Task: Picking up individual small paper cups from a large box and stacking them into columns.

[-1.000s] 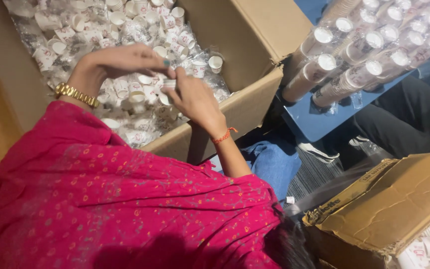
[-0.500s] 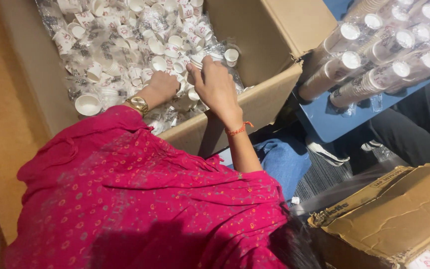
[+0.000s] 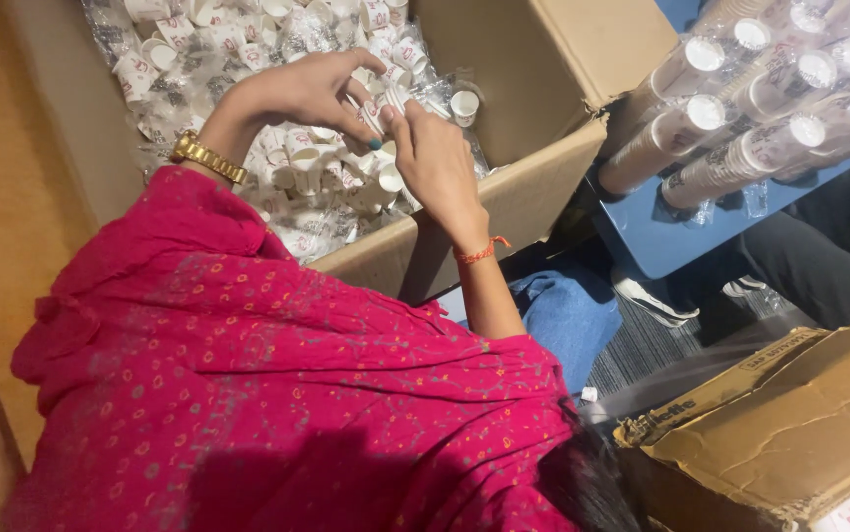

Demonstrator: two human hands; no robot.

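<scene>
A large open cardboard box [image 3: 533,197] holds several small white paper cups [image 3: 317,177] mixed with clear plastic wrap. My left hand [image 3: 297,94], with a gold watch at the wrist, is raised over the pile, its fingertips pinched on small paper cups [image 3: 378,110]. My right hand [image 3: 435,163], with an orange thread at the wrist, meets it from the right and touches the same cups with thumb and fingers. My pink patterned sleeves fill the lower left.
Plastic-wrapped sleeves of stacked cups [image 3: 740,118] lie on a blue surface [image 3: 661,236] at upper right. A second worn cardboard box [image 3: 789,433] stands at lower right. Another person's dark trouser leg [image 3: 829,246] and shoe are at right, and a blue-jeaned knee [image 3: 563,305] is below the box.
My left hand has lifted out of the cup pile and moved right, closing on the cups. My right hand has come in to meet it.
</scene>
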